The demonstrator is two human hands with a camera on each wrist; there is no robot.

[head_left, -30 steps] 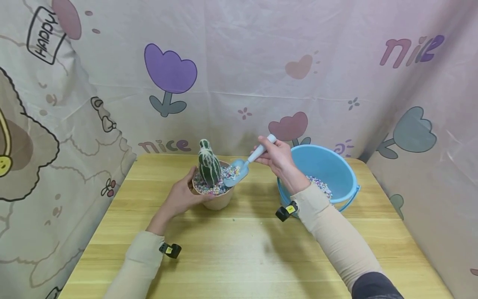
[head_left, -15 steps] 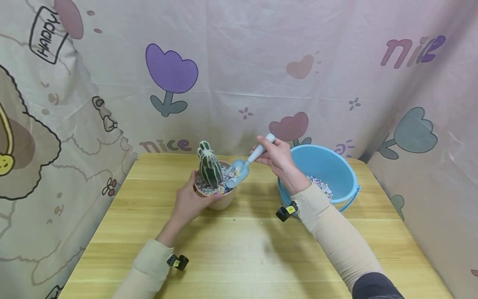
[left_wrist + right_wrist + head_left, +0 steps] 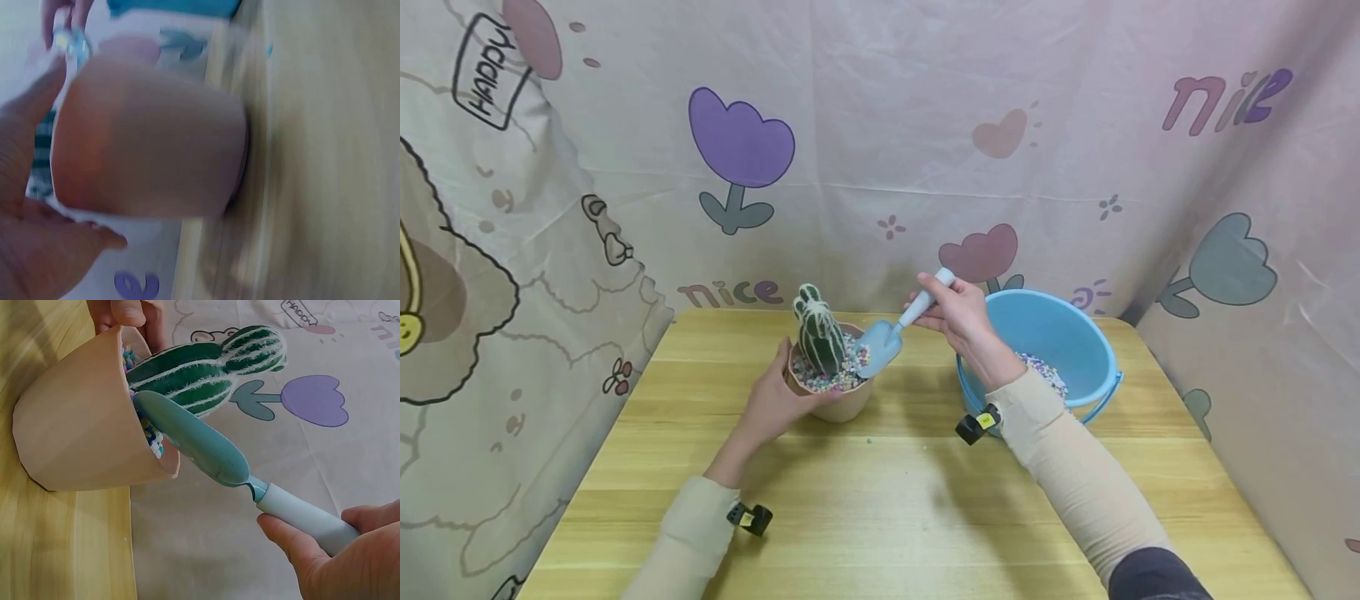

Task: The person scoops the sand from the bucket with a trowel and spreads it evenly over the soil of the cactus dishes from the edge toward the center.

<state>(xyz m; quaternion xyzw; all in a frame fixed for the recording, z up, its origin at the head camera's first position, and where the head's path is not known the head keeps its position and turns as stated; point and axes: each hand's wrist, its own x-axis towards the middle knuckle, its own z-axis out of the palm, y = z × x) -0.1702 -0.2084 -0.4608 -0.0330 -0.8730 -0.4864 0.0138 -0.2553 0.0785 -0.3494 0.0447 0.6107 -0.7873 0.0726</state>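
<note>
A green cactus with white stripes stands in a beige flowerpot on the table, leaning a little to the left. Small multicoloured pebbles surround its base. My left hand holds the pot by its left side, thumb along the near rim and fingers on the far side. In my right hand is the handle of a light blue trowel. Its blade slants down over the pot's right rim; in the right wrist view the blade tip reaches the pebbles beside the cactus.
A blue bucket with more pebbles inside stands right of the pot, partly behind my right forearm. A patterned cloth hangs behind the wooden table. A tiny stray pebble lies before the pot.
The trowel's blade has tipped over toward the pot, and the pebbles it carried have mostly slid off. The cactus leans slightly more left. My left hand shifted slightly and keeps its hold.
</note>
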